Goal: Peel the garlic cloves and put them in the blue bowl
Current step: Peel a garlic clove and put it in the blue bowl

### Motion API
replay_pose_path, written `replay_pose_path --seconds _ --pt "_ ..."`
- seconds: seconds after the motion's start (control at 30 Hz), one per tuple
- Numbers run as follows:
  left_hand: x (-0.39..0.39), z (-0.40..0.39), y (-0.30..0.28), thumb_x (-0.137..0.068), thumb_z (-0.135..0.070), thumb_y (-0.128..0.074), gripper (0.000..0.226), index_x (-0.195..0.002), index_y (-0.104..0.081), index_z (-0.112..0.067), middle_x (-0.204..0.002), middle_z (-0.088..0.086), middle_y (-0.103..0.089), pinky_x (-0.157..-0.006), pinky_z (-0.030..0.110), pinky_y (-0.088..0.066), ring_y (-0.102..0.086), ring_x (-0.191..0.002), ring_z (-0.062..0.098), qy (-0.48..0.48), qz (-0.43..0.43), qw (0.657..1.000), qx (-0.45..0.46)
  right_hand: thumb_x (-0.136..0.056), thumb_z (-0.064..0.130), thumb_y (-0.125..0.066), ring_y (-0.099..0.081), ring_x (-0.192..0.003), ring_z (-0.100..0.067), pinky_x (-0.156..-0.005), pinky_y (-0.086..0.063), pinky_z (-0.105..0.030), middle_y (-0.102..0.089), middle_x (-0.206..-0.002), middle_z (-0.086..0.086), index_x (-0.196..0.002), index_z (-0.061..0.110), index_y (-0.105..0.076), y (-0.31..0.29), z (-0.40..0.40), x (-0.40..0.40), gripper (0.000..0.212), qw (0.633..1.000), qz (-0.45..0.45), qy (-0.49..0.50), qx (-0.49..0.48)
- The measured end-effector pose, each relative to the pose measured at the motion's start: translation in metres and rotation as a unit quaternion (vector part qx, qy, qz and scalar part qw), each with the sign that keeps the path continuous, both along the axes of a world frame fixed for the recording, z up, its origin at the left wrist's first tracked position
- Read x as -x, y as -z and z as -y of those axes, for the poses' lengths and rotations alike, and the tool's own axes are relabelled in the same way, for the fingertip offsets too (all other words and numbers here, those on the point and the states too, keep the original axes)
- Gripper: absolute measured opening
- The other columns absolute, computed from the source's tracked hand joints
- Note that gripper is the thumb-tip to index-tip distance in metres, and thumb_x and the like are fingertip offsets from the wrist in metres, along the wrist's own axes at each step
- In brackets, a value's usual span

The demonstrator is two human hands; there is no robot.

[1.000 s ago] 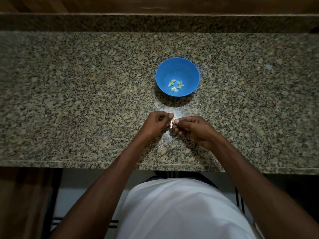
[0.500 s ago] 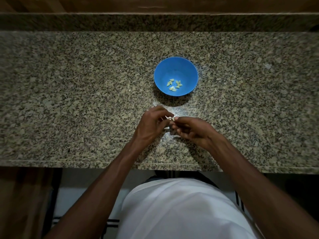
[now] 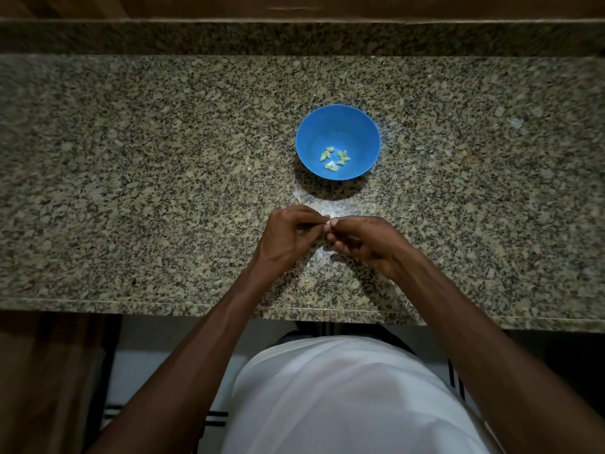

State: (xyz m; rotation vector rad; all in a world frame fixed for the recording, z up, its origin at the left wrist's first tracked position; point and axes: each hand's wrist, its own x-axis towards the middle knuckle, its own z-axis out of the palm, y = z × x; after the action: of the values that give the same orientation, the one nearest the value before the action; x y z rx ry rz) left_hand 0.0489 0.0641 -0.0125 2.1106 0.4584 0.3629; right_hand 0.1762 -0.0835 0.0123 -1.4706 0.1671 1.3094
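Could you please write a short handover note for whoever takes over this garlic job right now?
Left hand and right hand: fingers of both pinch one garlic clove between them, above the granite counter, just in front of the blue bowl.
Done: several peeled cloves lie in the bowl.
Left: finish peeling the held clove and drop it in the bowl. Pale skin scraps lie on the counter under the hands. No other unpeeled cloves are visible.

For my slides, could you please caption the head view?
Both hands, left and right, pinch a garlic clove near the blue bowl.
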Motion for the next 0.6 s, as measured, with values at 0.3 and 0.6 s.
replay_pose_path --seconds 0.3,0.6 --pt "-0.0002 -0.0056 -0.0061 -0.087 -0.018 -0.084 0.02 -0.105 -0.082 -0.009 -0.095 0.0 -0.08 -0.08 0.038 -0.065 -0.077 -0.086 0.008 -0.014 -0.052 0.995 0.088 -0.093 0.012 -0.078 -0.073 -0.087 -0.02 -0.085 -0.061 -0.034 -0.079 -0.099 -0.02 -0.099 0.003 -0.083 0.0035 0.0013 0.0056 0.012 0.997 0.075 -0.008 0.011" --pt "-0.0023 0.0011 -0.0071 -0.094 -0.009 -0.074 0.013 -0.106 -0.079 -0.005 -0.094 0.004 -0.079 -0.076 0.033 -0.063 -0.074 -0.083 0.013 0.014 -0.014 0.998 -0.054 -0.094 0.011 -0.077 -0.071 -0.086 -0.02 -0.09 -0.057 -0.034 -0.077 -0.094 -0.016 -0.104 -0.001 -0.08 0.0031 -0.0018 0.0059 0.016 1.0 0.017 0.02 0.0"
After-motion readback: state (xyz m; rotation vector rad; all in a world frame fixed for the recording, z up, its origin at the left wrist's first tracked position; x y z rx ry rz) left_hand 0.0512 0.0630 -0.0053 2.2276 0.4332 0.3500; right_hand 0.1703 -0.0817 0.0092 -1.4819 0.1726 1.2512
